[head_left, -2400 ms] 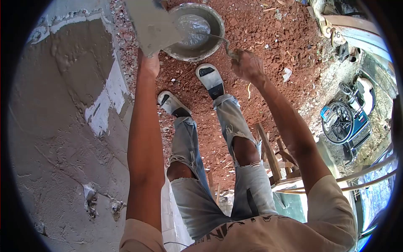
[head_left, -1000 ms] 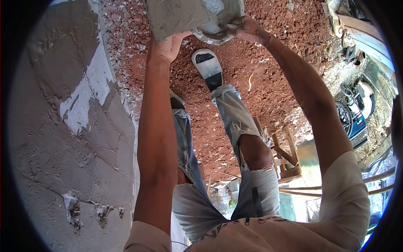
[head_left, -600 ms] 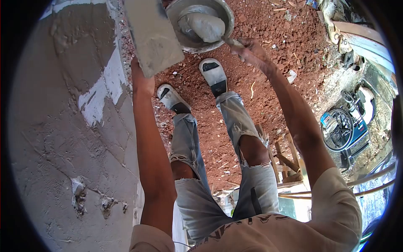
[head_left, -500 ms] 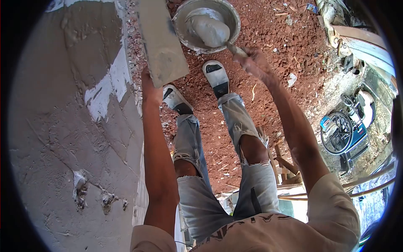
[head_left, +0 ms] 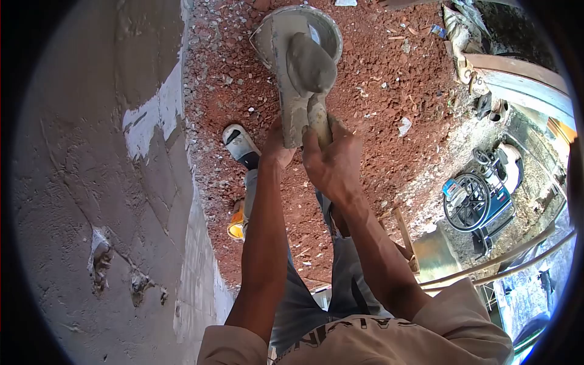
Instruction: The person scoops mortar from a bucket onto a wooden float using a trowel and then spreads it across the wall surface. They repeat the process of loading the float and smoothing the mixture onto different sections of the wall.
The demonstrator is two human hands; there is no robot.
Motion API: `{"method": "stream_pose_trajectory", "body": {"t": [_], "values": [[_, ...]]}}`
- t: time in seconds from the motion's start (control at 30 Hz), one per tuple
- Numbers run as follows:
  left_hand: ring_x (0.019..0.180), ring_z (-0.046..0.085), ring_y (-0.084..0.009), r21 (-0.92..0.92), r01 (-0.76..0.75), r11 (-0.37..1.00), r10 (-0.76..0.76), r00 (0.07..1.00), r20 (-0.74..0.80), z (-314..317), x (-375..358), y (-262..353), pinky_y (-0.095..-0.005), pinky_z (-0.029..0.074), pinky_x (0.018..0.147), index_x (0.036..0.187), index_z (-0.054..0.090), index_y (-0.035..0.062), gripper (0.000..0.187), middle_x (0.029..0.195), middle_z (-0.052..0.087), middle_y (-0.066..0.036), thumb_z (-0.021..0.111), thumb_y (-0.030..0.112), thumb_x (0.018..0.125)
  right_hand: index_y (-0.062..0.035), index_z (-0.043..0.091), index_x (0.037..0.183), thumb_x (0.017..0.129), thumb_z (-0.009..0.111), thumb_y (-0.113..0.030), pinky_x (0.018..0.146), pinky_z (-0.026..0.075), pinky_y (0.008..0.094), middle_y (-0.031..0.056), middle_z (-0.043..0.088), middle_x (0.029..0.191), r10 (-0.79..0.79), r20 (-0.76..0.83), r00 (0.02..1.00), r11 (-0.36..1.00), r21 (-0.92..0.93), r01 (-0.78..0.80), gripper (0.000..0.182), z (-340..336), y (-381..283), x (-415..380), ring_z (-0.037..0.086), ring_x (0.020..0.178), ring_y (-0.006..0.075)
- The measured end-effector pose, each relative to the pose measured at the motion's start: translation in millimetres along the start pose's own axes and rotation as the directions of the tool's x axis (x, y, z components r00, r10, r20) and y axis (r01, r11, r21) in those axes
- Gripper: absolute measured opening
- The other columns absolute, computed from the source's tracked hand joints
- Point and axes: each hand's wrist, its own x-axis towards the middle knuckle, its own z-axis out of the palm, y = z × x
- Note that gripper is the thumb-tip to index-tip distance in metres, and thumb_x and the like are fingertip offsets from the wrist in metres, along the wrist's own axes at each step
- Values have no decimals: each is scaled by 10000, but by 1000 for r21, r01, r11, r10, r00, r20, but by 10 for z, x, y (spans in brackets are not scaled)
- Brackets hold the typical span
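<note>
My left hand (head_left: 280,146) is closed under the near end of a long mortar-coated board (head_left: 291,125), which reaches up over the bucket. My right hand (head_left: 333,157) grips the handle of a trowel (head_left: 319,118). The trowel's blade lies over the board, and a lump of wet grey mortar (head_left: 311,64) covers it. Behind both tools stands the round bucket (head_left: 329,30), partly hidden by them. On the left, a wall (head_left: 91,182) carries wet grey plaster with a white patch (head_left: 146,125) showing.
Reddish rubble ground (head_left: 383,121) lies around my feet, one in a white sandal (head_left: 240,141). A yellow container (head_left: 236,228) sits near the wall. To the right are a wheelchair (head_left: 477,198), wooden pieces (head_left: 406,237) and long poles (head_left: 517,261).
The board has swung right, away from the wall and over the bucket. My right hand has moved left, bringing the mortar-loaded trowel onto the board. The yellow container has come into view.
</note>
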Motion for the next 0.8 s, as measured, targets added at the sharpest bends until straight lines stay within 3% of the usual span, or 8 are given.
{"method": "stream_pose_trajectory", "body": {"t": [0.07,0.17,0.27,0.33,0.53,0.63,0.73,0.8], "values": [[1129,722,-175,-12,17,1000,-16,996,83,35,-64,-13,-332,605,989,1405,626,39,382,1278,721,-65,679,121,1036,109,659,1004,937,676,-197,633,577,510,313,687,757,-2,-33,999,1000,-2,2,314,-47,-87,17,721,706,501],[1141,717,-176,-76,84,994,-83,996,8,-185,65,-89,-328,603,997,1429,600,37,407,1293,714,-64,679,130,1041,99,664,1002,934,669,-185,630,575,513,305,685,738,-48,-93,994,999,10,49,292,-79,-163,67,721,694,496],[1161,708,-173,-14,101,995,-101,995,24,-383,88,-129,-331,599,1011,1443,585,40,422,1316,704,-65,681,154,1048,101,666,1008,929,674,-181,629,576,513,303,688,739,-21,-39,999,999,-49,20,293,-119,-87,41,716,677,494],[1172,704,-177,-80,82,993,-84,996,-15,-277,28,-92,-337,599,1013,1434,591,40,414,1317,703,-72,681,164,1049,109,666,1017,928,678,-180,628,576,514,303,690,738,-27,-20,999,999,-30,26,303,-182,-101,15,715,671,492],[1191,688,-202,-93,114,989,-117,993,-21,-225,-10,-67,-370,581,1039,1424,592,52,379,1298,703,-71,638,162,1065,176,637,1196,931,697,-185,664,584,505,301,698,765,-33,40,999,999,-32,35,452,-302,-47,-281,727,706,488],[1220,671,-218,-106,107,989,-105,994,19,-370,16,-93,-384,566,1058,1413,594,57,360,1299,697,-71,629,161,1070,156,630,1275,934,696,-176,686,589,487,322,702,828,60,45,997,997,-42,-58,481,-350,-59,-443,730,759,493],[1260,655,-239,-159,88,983,-75,994,83,-379,100,-93,-390,552,1083,1397,606,57,355,1337,687,-90,645,171,1063,114,646,1301,959,700,-167,692,590,408,260,734,861,7,165,986,1000,-12,-5,446,-512,73,-386,760,747,359],[1286,644,-249,-186,78,979,-60,993,101,-469,94,-51,-399,536,1106,1389,614,60,354,1371,678,-99,652,181,1059,94,653,1314,976,702,-163,686,573,364,186,743,865,81,172,982,966,229,-119,427,-581,74,-289,731,739,237]]}}
